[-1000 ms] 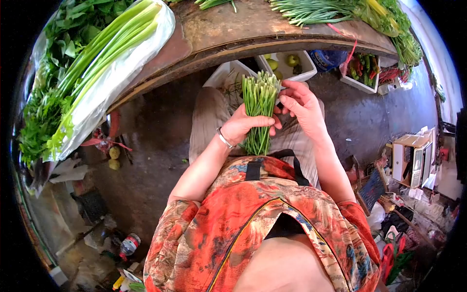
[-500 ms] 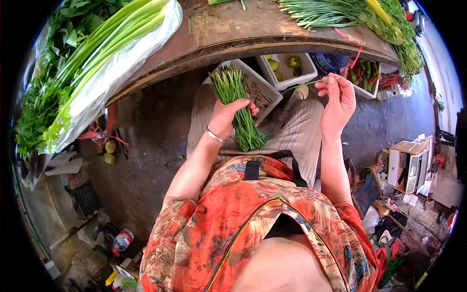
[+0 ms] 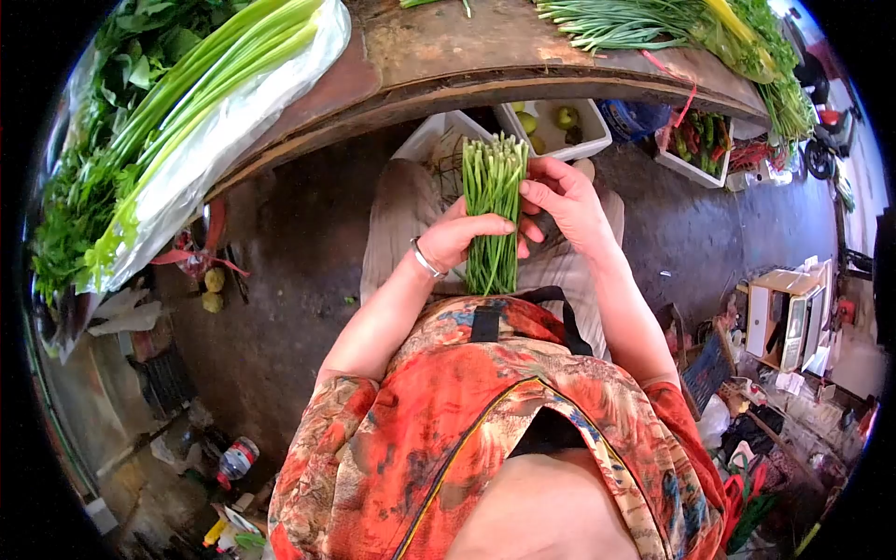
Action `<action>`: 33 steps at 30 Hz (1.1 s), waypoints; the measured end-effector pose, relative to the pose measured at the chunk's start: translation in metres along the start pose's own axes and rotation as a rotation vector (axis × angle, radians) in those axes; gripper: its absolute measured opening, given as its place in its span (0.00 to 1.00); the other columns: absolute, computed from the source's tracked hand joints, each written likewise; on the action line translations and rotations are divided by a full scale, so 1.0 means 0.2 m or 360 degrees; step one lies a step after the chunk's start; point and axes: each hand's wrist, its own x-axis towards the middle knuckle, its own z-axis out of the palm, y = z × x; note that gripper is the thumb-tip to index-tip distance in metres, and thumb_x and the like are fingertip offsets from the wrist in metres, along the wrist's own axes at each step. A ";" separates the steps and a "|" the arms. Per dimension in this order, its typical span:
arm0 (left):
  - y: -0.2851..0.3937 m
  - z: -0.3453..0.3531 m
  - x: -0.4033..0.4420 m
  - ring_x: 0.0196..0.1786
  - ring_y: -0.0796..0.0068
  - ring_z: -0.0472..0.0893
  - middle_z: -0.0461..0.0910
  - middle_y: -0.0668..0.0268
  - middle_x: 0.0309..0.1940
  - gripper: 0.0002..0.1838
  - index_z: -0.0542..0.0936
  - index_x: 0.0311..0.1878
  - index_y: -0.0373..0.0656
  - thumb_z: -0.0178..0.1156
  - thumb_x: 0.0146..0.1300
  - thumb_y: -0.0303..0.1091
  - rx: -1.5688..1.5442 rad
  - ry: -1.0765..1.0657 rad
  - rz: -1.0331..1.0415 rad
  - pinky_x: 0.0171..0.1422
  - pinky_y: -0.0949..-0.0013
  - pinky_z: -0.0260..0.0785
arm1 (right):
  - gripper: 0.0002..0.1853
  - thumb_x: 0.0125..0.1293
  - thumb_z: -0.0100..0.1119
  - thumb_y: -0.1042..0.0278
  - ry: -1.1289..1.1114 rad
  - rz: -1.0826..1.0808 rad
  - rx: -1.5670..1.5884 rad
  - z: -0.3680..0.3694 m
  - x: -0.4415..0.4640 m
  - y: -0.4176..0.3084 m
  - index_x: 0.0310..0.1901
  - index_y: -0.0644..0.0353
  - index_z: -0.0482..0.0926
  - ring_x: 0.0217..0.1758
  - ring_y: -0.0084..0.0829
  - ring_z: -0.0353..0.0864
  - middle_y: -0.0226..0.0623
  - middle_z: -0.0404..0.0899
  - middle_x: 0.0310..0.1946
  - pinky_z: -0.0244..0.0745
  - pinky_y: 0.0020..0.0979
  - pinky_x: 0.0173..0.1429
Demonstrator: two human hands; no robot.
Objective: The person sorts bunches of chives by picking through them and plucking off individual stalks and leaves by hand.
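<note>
A bunch of thin green stems [image 3: 493, 191], like flowering chives, stands nearly upright above my lap with its pale ends at the top. My left hand [image 3: 455, 238] wraps its lower left side, the thumb lying across the front. On the right edge is my right hand [image 3: 565, 201], its fingers curled behind the stems and its thumb close to their side. Some fingertips of both hands are hidden by the bunch. Just beyond it, partly covered, a white foam box [image 3: 431, 135] sits between my knees.
A wooden table edge [image 3: 448, 84] curves across in front. Leafy celery [image 3: 224, 103] in plastic lies left on it, green stalks [image 3: 607, 23] to the right. Under it stand a white box [image 3: 588, 140] of round green fruit and a box [image 3: 691, 168] of peppers. Clutter [image 3: 765, 411] fills the right floor.
My right hand has come left and inward from holding a thin strand out to the right, and now meets the bunch. The bunch has moved right, straightened, and shows pale ends instead of dark tips.
</note>
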 end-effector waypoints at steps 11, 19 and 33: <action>-0.01 0.02 0.01 0.30 0.71 0.82 0.82 0.56 0.40 0.17 0.75 0.53 0.35 0.58 0.62 0.30 -0.0030 0.0305 0.0139 0.36 0.69 0.78 | 0.04 0.63 0.62 0.71 0.0186 -0.0079 -0.0057 -0.06 -0.01 0.04 0.36 0.61 0.79 0.27 0.15 0.72 0.24 0.77 0.26 0.66 0.17 0.33; 0.00 -0.01 -0.01 0.36 0.65 0.84 0.83 0.53 0.38 0.11 0.76 0.47 0.33 0.57 0.61 0.25 -0.0040 0.0733 0.0102 0.40 0.66 0.80 | 0.04 0.65 0.60 0.73 0.0785 -0.0685 -0.0263 -0.16 -0.01 -0.06 0.41 0.60 0.80 0.29 0.14 0.73 0.23 0.77 0.29 0.68 0.17 0.34; -0.01 -0.06 -0.02 0.40 0.68 0.84 0.84 0.56 0.36 0.11 0.78 0.45 0.35 0.58 0.59 0.25 0.0105 0.0879 0.0285 0.43 0.70 0.76 | 0.06 0.66 0.59 0.73 0.1182 -0.1050 -0.0492 -0.27 0.00 -0.14 0.43 0.64 0.78 0.34 0.18 0.78 0.29 0.79 0.33 0.73 0.19 0.38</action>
